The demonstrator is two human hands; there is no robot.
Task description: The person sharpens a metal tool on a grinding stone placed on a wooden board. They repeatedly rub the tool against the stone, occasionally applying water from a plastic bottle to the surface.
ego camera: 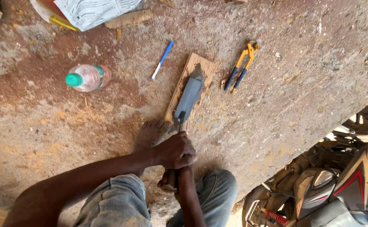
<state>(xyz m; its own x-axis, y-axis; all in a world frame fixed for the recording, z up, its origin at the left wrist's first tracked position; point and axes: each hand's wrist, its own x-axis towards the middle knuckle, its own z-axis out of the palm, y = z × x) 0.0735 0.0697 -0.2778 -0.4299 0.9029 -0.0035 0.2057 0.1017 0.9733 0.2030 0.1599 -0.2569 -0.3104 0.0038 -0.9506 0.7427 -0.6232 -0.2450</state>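
Both hands wrapped tight on the handle of a grey blade tool [189,97], left hand [176,150] higher up, right hand [172,180] lower near the knees; blade lies flat along a wooden plank [183,80] with a bare foot [149,133] at its near end. Bare dusty ground [284,96] right of the plank up to yellow-handled pliers [241,64], blue-white pen [162,59] just left. Clear plastic bottle [88,77], green cap on, lies further left, contents not readable.

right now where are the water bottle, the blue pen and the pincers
water bottle [89,77]: head view, middle of its clear body
blue pen [163,59]: head view, mid-barrel
pincers [242,64]: head view, where the handles meet
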